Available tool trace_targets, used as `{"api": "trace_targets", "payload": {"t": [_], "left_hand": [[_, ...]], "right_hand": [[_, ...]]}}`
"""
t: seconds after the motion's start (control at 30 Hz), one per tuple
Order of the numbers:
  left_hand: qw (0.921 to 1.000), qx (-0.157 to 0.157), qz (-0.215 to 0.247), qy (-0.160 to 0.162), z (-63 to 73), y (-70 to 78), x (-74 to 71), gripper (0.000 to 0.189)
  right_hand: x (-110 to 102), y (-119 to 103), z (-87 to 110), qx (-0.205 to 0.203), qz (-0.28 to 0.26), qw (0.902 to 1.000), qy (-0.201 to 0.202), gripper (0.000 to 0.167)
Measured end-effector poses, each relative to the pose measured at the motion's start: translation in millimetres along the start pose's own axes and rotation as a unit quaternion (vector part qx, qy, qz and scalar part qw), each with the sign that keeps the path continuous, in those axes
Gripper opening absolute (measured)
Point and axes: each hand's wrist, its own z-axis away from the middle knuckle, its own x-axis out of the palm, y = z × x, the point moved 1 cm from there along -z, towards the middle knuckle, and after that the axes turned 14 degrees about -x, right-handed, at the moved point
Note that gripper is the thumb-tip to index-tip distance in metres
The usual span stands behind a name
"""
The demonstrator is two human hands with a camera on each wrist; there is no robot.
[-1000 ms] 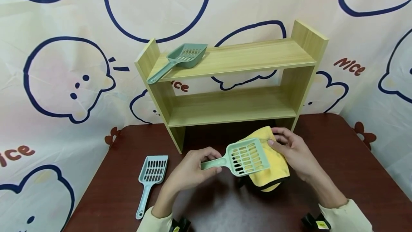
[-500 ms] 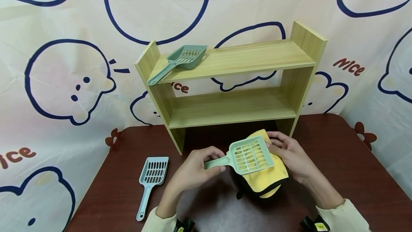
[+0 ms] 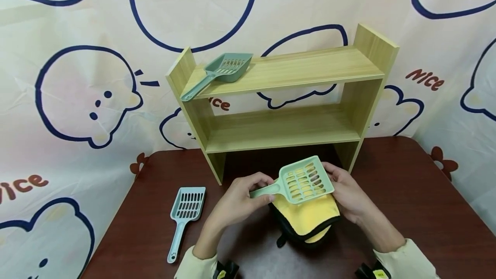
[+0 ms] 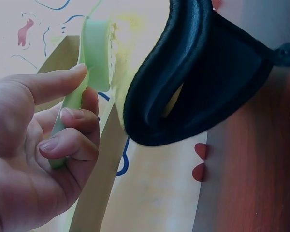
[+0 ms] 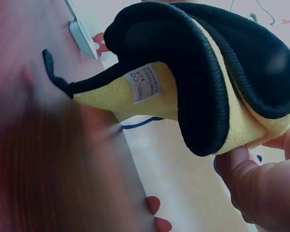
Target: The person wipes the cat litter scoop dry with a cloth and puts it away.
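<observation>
In the head view my left hand [image 3: 242, 199] grips the handle of a light green litter scoop [image 3: 283, 187], its slotted pan tilted up and to the right. Curled fingers wrap the handle in the left wrist view. Behind and below the pan hangs a folded yellow cloth [image 3: 310, 216] with black edging and a dark underside. My right hand [image 3: 346, 193] holds this cloth from its right side, its fingertips partly hidden behind the pan. The right wrist view shows the thumb [image 5: 237, 169] against the cloth, plus a white label [image 5: 146, 83] and a small black loop.
A pale blue litter scoop [image 3: 181, 222] lies on the dark red table [image 3: 407, 197] to the left. The wooden two-tier shelf [image 3: 310, 66] stands at the back, with a grey-green litter scoop [image 3: 217, 72] on its top board's left end. A printed curtain hangs behind.
My right hand and the cloth have moved left and slightly down, so the cloth now sits more behind the green scoop. The scoop has shifted slightly right and up.
</observation>
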Motion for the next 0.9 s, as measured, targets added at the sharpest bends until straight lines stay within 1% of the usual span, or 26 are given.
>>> {"api": "trace_targets", "payload": {"t": [0.2,0.4,0.57,0.73,0.9], "left_hand": [[0.9999,0.001,0.011,-0.009,-0.6,0.8,-1.9,0.021],[1.0,0.002,0.001,0.001,2.0,-2.3,-5.4,0.021],[1.0,0.003,-0.006,0.005,1.7,-4.4,-8.1,0.02],[0.9999,-0.003,-0.01,0.006,3.4,-7.4,-9.2,0.02],[0.9999,-0.01,-0.012,0.006,5.1,-11.3,-9.8,0.019]], "right_hand": [[-11,-7,2.0,0.006,0.01,0.9999,0.002,0.051],[-23,-14,3.4,0.007,-0.012,0.9999,-0.004,0.039],[-35,-23,8.1,-0.001,-0.02,0.9998,-0.006,0.034],[-45,-29,12.8,-0.008,-0.021,0.9995,-0.022,0.033],[-47,-30,13.8,-0.007,-0.018,0.9991,-0.038,0.032]]}}
